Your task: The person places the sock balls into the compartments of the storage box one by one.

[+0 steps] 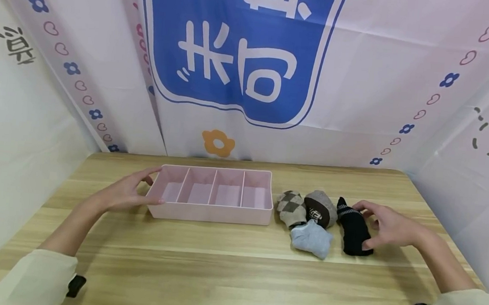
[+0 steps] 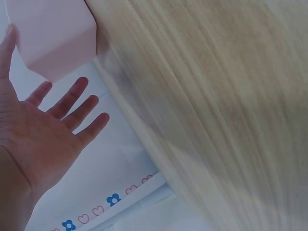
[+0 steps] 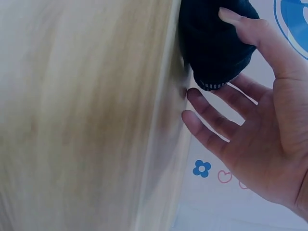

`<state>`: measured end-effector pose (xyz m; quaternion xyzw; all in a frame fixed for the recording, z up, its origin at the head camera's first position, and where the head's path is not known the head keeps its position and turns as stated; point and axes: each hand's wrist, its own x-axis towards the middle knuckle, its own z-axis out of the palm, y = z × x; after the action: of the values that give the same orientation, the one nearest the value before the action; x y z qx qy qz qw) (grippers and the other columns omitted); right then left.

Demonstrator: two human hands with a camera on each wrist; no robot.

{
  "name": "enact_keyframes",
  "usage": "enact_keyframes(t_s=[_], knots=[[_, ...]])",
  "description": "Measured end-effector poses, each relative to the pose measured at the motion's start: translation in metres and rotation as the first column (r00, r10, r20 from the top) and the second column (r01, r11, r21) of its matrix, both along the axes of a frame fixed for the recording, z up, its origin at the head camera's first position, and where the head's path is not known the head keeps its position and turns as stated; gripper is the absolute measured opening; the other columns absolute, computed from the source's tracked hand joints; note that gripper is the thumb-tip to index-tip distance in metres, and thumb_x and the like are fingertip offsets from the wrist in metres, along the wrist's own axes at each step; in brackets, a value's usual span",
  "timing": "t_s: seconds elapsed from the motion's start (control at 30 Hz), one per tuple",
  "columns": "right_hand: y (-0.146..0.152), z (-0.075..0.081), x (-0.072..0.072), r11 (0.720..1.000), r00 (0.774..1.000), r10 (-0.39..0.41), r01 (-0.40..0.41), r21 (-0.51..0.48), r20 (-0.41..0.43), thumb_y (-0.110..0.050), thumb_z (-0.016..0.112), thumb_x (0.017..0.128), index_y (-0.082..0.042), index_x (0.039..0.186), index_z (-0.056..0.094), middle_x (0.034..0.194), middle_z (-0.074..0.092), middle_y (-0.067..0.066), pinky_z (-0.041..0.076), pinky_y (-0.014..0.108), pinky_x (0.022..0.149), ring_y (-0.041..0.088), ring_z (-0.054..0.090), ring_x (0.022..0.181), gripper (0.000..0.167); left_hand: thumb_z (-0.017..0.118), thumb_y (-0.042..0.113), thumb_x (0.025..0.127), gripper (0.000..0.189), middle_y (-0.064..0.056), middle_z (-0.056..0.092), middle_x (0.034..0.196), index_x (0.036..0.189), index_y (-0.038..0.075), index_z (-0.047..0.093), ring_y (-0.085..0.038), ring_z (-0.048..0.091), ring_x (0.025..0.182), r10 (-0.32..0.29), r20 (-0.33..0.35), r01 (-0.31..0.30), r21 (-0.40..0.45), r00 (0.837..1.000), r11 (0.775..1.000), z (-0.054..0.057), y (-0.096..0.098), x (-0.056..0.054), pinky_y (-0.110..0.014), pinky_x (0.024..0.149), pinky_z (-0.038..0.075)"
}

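A pink box (image 1: 218, 214) with a row of upright dividers stands on the table. My left hand (image 1: 126, 194) is at its left end, thumb along the front corner, fingers toward the back corner; in the left wrist view the other fingers spread loosely below the box (image 2: 55, 36). To the right lies a rolled black sock (image 1: 353, 234) with a striped cuff. Over it is my right hand (image 1: 394, 226), spanning its right side. The right wrist view has the thumb resting on the black sock (image 3: 211, 41), the index finger partly hidden behind, the remaining fingers extended loosely.
Between the box and the black sock lie an argyle sock bundle (image 1: 292, 208), a grey and dark brown one (image 1: 328, 207) and a light grey-blue one (image 1: 312, 239), close together. Printed cloth (image 1: 360, 109) hangs around the back and sides of the wooden table (image 1: 234, 276).
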<state>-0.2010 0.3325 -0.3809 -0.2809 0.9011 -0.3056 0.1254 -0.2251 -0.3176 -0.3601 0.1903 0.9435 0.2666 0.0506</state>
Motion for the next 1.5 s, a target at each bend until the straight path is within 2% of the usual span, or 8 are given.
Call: enact_keyframes(t_s=[0.33,0.47,0.67,0.77,0.97,1.13,1.27,1.5], knots=[[0.006,-0.004,-0.001,0.998,0.999,-0.037,0.039,-0.044,0.03,-0.015,0.091,0.072,0.004,0.137,0.052,0.134,0.058,0.02,0.055,0.035,0.09,0.023,0.059,0.114,0.079,0.077,0.044,0.09,0.095,-0.025,0.058,0.135,0.163,0.008,0.028,-0.048,0.05,0.129,0.0,0.036,0.0,0.0,0.999,1.0,0.0,-0.005,-0.003,-0.074,0.1,0.036],[0.009,-0.004,-0.001,0.996,0.997,-0.054,0.058,-0.072,0.056,-0.013,0.09,0.072,0.004,0.137,0.052,0.133,0.059,0.019,0.054,0.031,0.087,0.016,0.06,0.111,0.077,0.077,0.041,0.09,0.095,-0.021,0.06,0.129,0.164,0.007,0.027,-0.045,0.052,0.125,-0.005,0.05,0.004,0.019,0.999,1.0,-0.002,-0.006,-0.002,-0.072,0.099,0.038],[0.012,-0.005,-0.002,0.986,0.99,-0.086,0.101,-0.132,0.114,-0.007,0.088,0.075,0.007,0.139,0.05,0.128,0.06,0.021,0.055,0.03,0.084,0.014,0.061,0.105,0.075,0.076,0.037,0.092,0.095,-0.017,0.063,0.122,0.164,0.007,0.022,-0.037,0.056,0.119,-0.006,0.091,0.0,0.063,0.996,0.998,-0.004,-0.005,-0.001,-0.062,0.095,0.043],[0.013,-0.006,-0.003,0.981,0.99,-0.087,0.104,-0.162,0.109,-0.005,0.087,0.075,0.008,0.139,0.05,0.126,0.06,0.022,0.055,0.03,0.082,0.012,0.062,0.104,0.074,0.076,0.034,0.092,0.095,-0.017,0.064,0.121,0.164,0.005,0.02,-0.036,0.057,0.118,-0.011,0.109,0.001,0.091,0.994,0.996,-0.005,-0.004,-0.001,-0.058,0.094,0.044],[0.013,-0.005,-0.004,0.974,0.994,-0.084,0.098,-0.205,0.075,-0.003,0.087,0.076,0.009,0.138,0.051,0.126,0.061,0.021,0.054,0.028,0.083,0.009,0.063,0.104,0.072,0.075,0.036,0.092,0.095,-0.018,0.063,0.126,0.164,0.006,0.022,-0.039,0.055,0.122,0.003,0.103,-0.012,0.081,0.995,0.997,-0.006,-0.005,0.0,-0.065,0.097,0.042],[0.012,-0.001,-0.004,0.969,0.995,-0.088,0.098,-0.226,0.053,-0.003,0.086,0.078,0.011,0.141,0.049,0.136,0.054,0.029,0.056,0.029,0.083,0.007,0.062,0.107,0.075,0.075,0.04,0.092,0.095,-0.019,0.063,0.127,0.165,0.008,0.023,-0.041,0.053,0.125,0.017,0.092,-0.023,0.066,0.996,0.998,-0.007,-0.005,0.0,-0.07,0.1,0.039],[0.008,0.002,-0.004,0.967,0.996,-0.09,0.083,-0.243,-0.015,-0.001,0.087,0.075,0.011,0.14,0.05,0.137,0.053,0.029,0.056,0.029,0.082,0.005,0.062,0.107,0.075,0.075,0.039,0.093,0.096,-0.02,0.063,0.127,0.165,0.008,0.021,-0.041,0.054,0.125,0.011,0.102,-0.02,0.087,0.995,0.996,-0.008,-0.006,-0.001,-0.071,0.1,0.038],[-0.003,0.01,-0.005,0.966,0.986,-0.087,0.049,-0.253,-0.142,-0.001,0.088,0.072,0.005,0.139,0.054,0.132,0.059,0.018,0.054,0.027,0.085,-0.001,0.059,0.11,0.075,0.074,0.035,0.094,0.095,-0.022,0.062,0.127,0.165,0.007,0.019,-0.041,0.056,0.123,0.003,0.122,-0.017,0.113,0.993,0.994,-0.009,-0.006,-0.001,-0.071,0.1,0.04]])
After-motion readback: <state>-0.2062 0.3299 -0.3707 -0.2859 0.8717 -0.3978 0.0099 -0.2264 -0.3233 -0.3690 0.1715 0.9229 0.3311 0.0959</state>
